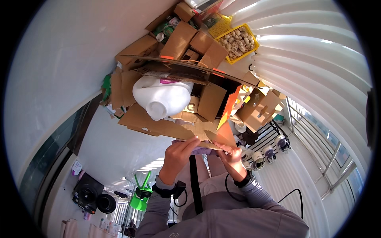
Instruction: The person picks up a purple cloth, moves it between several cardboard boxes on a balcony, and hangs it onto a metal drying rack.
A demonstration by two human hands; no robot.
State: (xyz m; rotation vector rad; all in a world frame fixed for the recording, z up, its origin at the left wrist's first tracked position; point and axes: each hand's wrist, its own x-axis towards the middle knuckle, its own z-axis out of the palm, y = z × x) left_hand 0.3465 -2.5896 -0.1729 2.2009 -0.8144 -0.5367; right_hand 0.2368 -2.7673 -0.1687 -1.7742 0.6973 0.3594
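My left hand (pixel 180 156) has its fingers on the near flap of an open cardboard box (pixel 166 128). A little to its right, my right hand (pixel 230 154) grips the edge of the same flap, fingers on top. Inside the box a large white plastic jug (pixel 169 98) stands with its round white cap towards me and a purple label partly showing. The box's far flap (pixel 190 67) stands up behind the jug, and an orange-printed side flap (pixel 229 104) rises at the right. The underside of the box is hidden.
Behind are more open cardboard boxes (pixel 180 38), one holding cans (pixel 160 37), and a yellow crate (pixel 256 44) of garlic bulbs. Another cardboard box (pixel 259 110) and a black shoe rack (pixel 268 131) with shoes are at the right. A green dustpan (pixel 138 203) is at lower left.
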